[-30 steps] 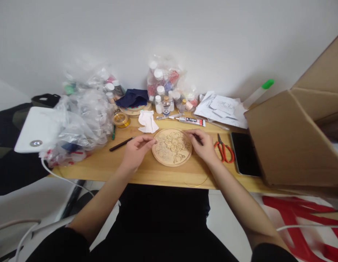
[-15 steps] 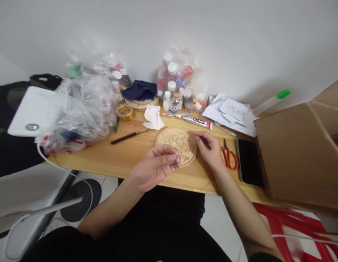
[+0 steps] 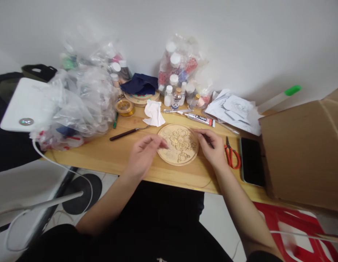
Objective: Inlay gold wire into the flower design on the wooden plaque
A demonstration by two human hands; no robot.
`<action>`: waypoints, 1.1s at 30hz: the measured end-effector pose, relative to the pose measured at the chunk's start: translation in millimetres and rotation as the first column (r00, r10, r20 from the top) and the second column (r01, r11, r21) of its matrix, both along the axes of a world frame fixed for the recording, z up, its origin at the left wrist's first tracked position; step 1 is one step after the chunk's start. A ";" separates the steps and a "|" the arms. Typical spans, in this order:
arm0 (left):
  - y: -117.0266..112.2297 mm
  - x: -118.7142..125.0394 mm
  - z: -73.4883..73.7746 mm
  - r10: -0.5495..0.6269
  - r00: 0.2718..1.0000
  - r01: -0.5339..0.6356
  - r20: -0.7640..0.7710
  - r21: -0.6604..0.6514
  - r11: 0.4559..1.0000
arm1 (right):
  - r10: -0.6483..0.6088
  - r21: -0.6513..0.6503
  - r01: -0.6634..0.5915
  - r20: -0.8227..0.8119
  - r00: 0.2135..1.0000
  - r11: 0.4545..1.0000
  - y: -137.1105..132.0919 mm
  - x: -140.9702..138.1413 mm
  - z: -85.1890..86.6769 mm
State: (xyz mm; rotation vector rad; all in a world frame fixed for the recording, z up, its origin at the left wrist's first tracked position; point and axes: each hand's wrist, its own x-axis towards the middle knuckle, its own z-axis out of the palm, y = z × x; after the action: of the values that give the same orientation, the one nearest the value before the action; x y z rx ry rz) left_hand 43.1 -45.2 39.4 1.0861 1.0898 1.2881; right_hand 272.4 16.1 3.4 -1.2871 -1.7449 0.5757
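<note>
A round wooden disc [image 3: 177,160] lies on the table, with a flower pattern outlined in gold wire on its face. My left hand [image 3: 144,154] is over the disc's left edge, its thumb and fingers drawn together and slightly blurred; what they pinch, if anything, does not show. At the right rim my right hand [image 3: 212,147] rests with curled fingers around a slim dark tool [image 3: 208,140], mostly hidden by the hand. A thin gold wire [image 3: 203,188] curves by the table's front edge, near my right wrist.
Orange-handled pliers [image 3: 232,155] and a phone [image 3: 252,161] lie right, beside a cardboard box [image 3: 302,156]. Behind the disc are a glue tube [image 3: 200,119], a crumpled tissue [image 3: 154,112] and small bottles [image 3: 176,98]. A dark-handled tool [image 3: 124,134] and a gold wire spool [image 3: 124,108] lie left.
My left hand has moved left and turned palm-down, uncovering more of the disc. My right hand stays at the disc's right rim. The whole view has shifted slightly.
</note>
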 end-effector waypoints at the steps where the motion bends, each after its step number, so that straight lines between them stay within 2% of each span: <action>1: 1.3 -5.8 -4.5 0.031 0.994 -0.026 -0.108 0.046 0.999 | -0.004 0.002 0.004 0.011 1.000 1.000 -0.2 0.1 0.0; 3: 1.0 -14.9 -12.7 0.036 0.949 -0.001 -0.314 0.111 0.994 | -0.021 0.008 0.020 0.039 0.999 1.000 -0.4 0.5 -0.4; 5: -3.6 -19.4 -19.8 -0.014 0.878 0.083 -0.479 0.123 0.989 | -0.046 0.015 0.045 0.075 0.996 0.999 -0.6 0.9 -0.9; 9: -19.7 -18.1 -31.4 -0.110 0.727 0.242 -0.678 0.103 0.965 | -0.100 0.026 0.097 0.124 0.987 0.995 -1.6 0.9 -1.0; 11: -28.5 -16.3 -35.0 -0.041 0.577 0.301 -0.815 0.166 0.939 | -0.105 0.023 0.103 0.132 0.986 0.994 -2.4 0.6 -0.3; 13: -37.7 -14.3 -36.4 0.122 0.392 0.365 -0.912 0.276 0.889 | -0.088 0.011 0.088 0.135 0.987 0.996 -3.2 0.4 0.7; 14: -42.5 -12.8 -36.4 0.201 0.324 0.391 -0.924 0.325 0.861 | -0.076 0.003 0.076 0.136 0.988 0.997 -3.5 0.4 1.2; 15: -47.5 -10.9 -36.0 0.251 0.294 0.405 -0.922 0.358 0.841 | -0.062 -0.006 0.064 0.136 0.989 0.998 -3.7 0.4 1.7; 20: -69.8 3.2 -32.7 0.310 0.249 0.483 -0.917 0.395 0.781 | -0.007 -0.048 0.014 0.130 0.992 0.999 -3.7 1.1 1.6; 25: -73.9 12.2 -32.8 0.239 0.318 0.577 -0.917 0.387 0.719 | -0.026 -0.074 0.036 0.133 0.991 0.997 -3.0 2.2 -1.7; 28: -68.0 9.2 -34.5 0.286 0.328 0.516 -0.900 0.425 0.744 | -0.034 -0.081 0.046 0.141 0.989 0.996 -3.0 2.4 -0.8; 31: -58.7 1.1 -38.2 0.398 0.280 0.381 -0.874 0.482 0.789 | -0.056 -0.075 0.068 0.160 0.986 0.995 -3.7 2.3 1.8; 33: -52.4 -4.1 -41.7 0.424 0.254 0.310 -0.869 0.488 0.816 | -0.094 -0.039 0.105 0.212 0.973 0.994 -4.2 2.1 3.3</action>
State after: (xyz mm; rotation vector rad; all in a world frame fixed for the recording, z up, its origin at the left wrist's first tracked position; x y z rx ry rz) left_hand 39.0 -97.6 -2.4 2.6127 1.6745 0.8953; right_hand 274.5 11.8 6.7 -1.5070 -1.8334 0.4413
